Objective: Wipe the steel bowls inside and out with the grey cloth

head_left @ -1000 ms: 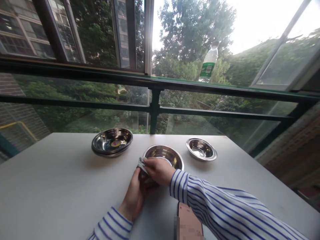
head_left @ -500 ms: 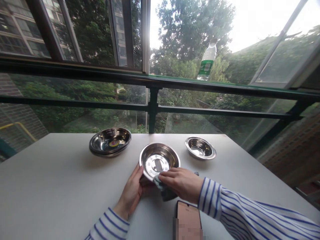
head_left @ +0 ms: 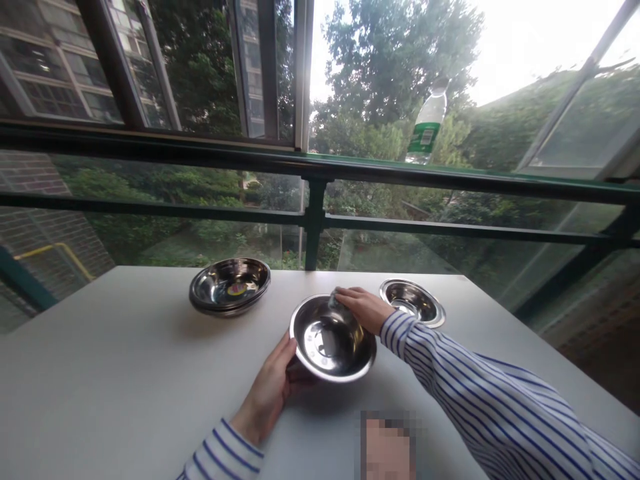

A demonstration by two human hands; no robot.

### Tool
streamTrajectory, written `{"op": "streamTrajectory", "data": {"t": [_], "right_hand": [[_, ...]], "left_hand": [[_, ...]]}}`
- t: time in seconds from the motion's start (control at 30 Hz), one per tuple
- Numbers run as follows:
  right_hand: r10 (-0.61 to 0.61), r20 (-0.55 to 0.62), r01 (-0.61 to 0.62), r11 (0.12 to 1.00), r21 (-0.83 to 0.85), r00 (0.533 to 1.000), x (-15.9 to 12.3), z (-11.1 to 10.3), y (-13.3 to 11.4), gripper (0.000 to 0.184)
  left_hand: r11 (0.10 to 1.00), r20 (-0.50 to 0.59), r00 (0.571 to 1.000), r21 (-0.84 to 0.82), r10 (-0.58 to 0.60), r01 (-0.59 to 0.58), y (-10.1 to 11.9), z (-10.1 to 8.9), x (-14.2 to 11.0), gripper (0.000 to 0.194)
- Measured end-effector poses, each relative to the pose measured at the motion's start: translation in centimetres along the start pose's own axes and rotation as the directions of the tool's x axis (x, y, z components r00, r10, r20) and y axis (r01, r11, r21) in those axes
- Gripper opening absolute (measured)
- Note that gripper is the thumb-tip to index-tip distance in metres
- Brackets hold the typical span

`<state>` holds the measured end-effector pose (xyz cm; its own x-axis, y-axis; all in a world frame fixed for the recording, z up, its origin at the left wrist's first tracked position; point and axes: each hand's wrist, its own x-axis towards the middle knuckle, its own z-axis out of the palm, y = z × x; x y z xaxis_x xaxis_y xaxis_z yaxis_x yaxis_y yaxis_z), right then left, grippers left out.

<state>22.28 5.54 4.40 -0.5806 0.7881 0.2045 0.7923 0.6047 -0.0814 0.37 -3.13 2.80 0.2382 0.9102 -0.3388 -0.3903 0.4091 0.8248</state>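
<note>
A shiny stainless steel bowl [head_left: 320, 363] is tilted above the white table, gripped at its left side by my left hand [head_left: 270, 380], thumb on the rim and fingers underneath. My right hand [head_left: 364, 308] presses a grey cloth [head_left: 336, 299] against the bowl's far rim; most of the cloth is hidden by the fingers. Just beyond the right wrist lies a smaller steel bowl [head_left: 417, 300], partly covered by the sleeve. At the left, several nested steel bowls [head_left: 230, 287] form a stack, with a round coloured sticker inside the top one.
The white table [head_left: 125, 360] ends at a dark green railing [head_left: 250, 160] before glass. A water bottle with a green label [head_left: 426, 133] stands on the rail. Near the table's front, a phone-like object [head_left: 389, 450] is blurred out by pixels.
My right hand has moved the cloth from the bowl's near rim to its far rim. The bowl now tips differently, its near side raised. The whole view has shifted slightly.
</note>
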Motion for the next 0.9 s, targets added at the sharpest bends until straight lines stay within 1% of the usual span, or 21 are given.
{"op": "streamTrajectory", "data": {"t": [0.1,0.2,0.3,0.4,0.47,0.57,0.63,0.7,0.73,0.8,0.9], "right_hand": [[-0.054,0.023,0.053,0.998,0.032,0.998,2.8,0.1,-1.3,0.044],[-0.135,0.045,0.130,0.987,0.095,0.990,4.5,0.1,-3.7,0.045],[-0.203,0.049,0.192,0.965,0.180,0.978,4.9,0.1,-6.4,0.041],[-0.221,0.033,0.204,0.940,0.275,0.975,4.0,0.2,-8.5,0.039],[-0.192,0.014,0.175,0.924,0.341,0.981,2.9,0.1,-9.5,0.038],[-0.142,0.001,0.127,0.886,0.445,0.990,1.1,-0.3,-10.2,0.042],[-0.122,0.011,0.098,0.850,0.517,0.993,-0.1,-0.8,-10.0,0.045],[-0.069,0.017,0.046,0.807,0.589,0.997,-1.2,-1.5,-9.4,0.044],[-0.024,0.014,0.010,0.781,0.625,1.000,-1.9,-1.9,-8.9,0.043],[0.109,-0.009,-0.072,0.712,0.698,0.994,-3.2,-2.7,-7.7,0.038],[0.278,-0.021,-0.148,0.572,0.806,0.960,-5.2,-3.2,-6.1,0.031]], "left_hand": [[1.000,0.023,1.000,0.009,-0.020,0.020,0.0,-0.3,0.3,0.055],[0.999,0.043,0.999,-0.001,-0.032,0.032,-0.1,-0.5,0.6,0.054],[0.999,0.050,0.998,-0.040,-0.030,0.032,-0.2,-0.9,0.8,0.046],[0.990,0.082,0.995,-0.116,-0.065,0.075,-0.2,-1.2,0.7,0.036],[0.982,0.092,0.993,-0.170,-0.069,0.084,-0.1,-1.2,0.7,0.037],[0.974,0.105,0.994,-0.221,-0.033,0.056,0.1,-1.1,0.5,0.040],[0.977,0.114,0.994,-0.211,0.000,0.024,0.1,-0.9,0.5,0.041],[0.987,0.094,0.996,-0.163,0.010,0.006,0.0,-0.7,0.6,0.042],[0.991,0.070,0.998,-0.132,-0.001,0.011,0.0,-0.6,0.7,0.044],[0.997,0.015,0.999,-0.071,-0.032,0.033,-0.1,-0.6,0.9,0.045],[1.000,-0.031,0.999,0.003,-0.022,0.022,-0.1,-0.6,1.1,0.043]]}}
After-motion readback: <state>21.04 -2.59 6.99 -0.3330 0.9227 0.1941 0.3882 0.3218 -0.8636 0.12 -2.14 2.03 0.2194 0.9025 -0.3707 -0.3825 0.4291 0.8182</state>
